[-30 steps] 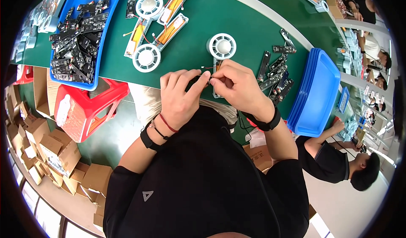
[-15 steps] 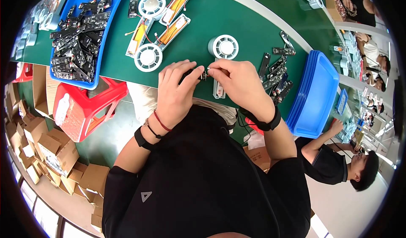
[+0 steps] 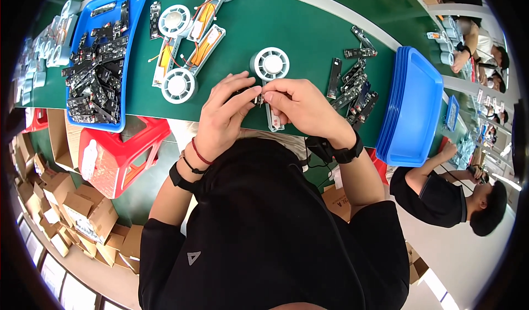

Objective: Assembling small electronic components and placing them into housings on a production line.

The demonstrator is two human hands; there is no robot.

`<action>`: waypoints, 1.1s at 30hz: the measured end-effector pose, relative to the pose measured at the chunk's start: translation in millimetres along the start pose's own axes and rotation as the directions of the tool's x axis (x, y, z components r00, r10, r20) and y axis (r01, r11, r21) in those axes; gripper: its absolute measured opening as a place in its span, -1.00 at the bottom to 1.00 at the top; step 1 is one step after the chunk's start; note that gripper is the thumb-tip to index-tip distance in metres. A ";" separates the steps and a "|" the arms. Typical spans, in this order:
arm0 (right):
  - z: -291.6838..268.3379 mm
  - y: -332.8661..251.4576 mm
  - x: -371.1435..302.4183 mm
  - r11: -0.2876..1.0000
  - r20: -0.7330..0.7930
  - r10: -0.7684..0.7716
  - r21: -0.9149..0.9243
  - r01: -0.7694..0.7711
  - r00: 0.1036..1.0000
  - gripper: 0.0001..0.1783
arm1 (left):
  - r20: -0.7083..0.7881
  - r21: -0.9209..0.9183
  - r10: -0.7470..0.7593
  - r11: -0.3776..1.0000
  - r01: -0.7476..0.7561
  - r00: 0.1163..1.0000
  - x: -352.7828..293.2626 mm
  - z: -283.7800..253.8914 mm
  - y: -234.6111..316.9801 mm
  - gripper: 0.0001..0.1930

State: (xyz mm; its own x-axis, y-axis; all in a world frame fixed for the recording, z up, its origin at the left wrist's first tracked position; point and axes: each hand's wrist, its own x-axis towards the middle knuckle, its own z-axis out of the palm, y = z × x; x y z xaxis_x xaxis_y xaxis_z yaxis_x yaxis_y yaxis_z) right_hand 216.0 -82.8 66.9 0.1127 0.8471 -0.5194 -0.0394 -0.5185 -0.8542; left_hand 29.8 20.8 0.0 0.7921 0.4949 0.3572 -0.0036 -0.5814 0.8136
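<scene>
My left hand (image 3: 225, 102) is closed around a narrow black circuit board (image 3: 259, 96), mostly hidden by the fingers. My right hand (image 3: 302, 105) pinches at the board's right end; whatever small thing lies between its thumb and forefinger is too small to make out. Under and beside the right hand lies a pale handheld fan housing (image 3: 275, 120), its round fan head (image 3: 271, 63) just beyond the fingers. Its open handle runs toward the table's near edge.
Several fan housings with orange-yellow batteries (image 3: 208, 44) lie left on the green table (image 3: 237, 34). A blue tray (image 3: 128, 62) of circuit boards stands far left. More boards (image 3: 352, 87) lie right, beside stacked blue trays (image 3: 414, 112). A red stool (image 3: 107, 161) and a person (image 3: 432, 200) flank the table.
The view has shifted, so the table things sit a little further left. Both hands stay together at the board; the right fingers have closed in nearer the left ones.
</scene>
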 end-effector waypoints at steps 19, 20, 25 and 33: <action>5.7 11.0 -6.3 0.862 -0.095 -0.274 -0.465 0.201 0.957 -0.83 | -0.060 0.533 0.110 0.844 -0.061 0.992 -10.8 7.7 17.7 -0.51; 3.1 15.1 -6.0 0.796 -0.106 -0.405 -0.529 0.293 0.908 -0.84 | -0.060 0.533 0.111 0.844 -0.062 0.992 -10.3 8.4 19.0 -0.51; -8.9 27.7 2.1 0.660 -0.065 -0.634 -0.564 0.496 0.771 -0.83 | -0.016 -0.260 -0.446 0.866 0.427 0.895 -5.3 13.2 22.5 -0.61; -3.2 29.6 1.1 0.562 -0.152 -0.721 -0.700 0.441 0.676 -0.85 | 0.186 -0.702 -0.646 0.440 0.561 0.740 3.5 20.8 40.2 -0.70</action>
State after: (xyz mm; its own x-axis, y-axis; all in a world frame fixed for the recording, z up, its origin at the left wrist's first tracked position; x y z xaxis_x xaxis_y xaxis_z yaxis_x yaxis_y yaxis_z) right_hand 218.1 -97.6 41.1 0.2556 0.9289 0.2680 0.7227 0.0006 -0.6912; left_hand 45.1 -14.3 24.4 0.7020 0.6220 -0.3469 0.0143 0.4747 0.8801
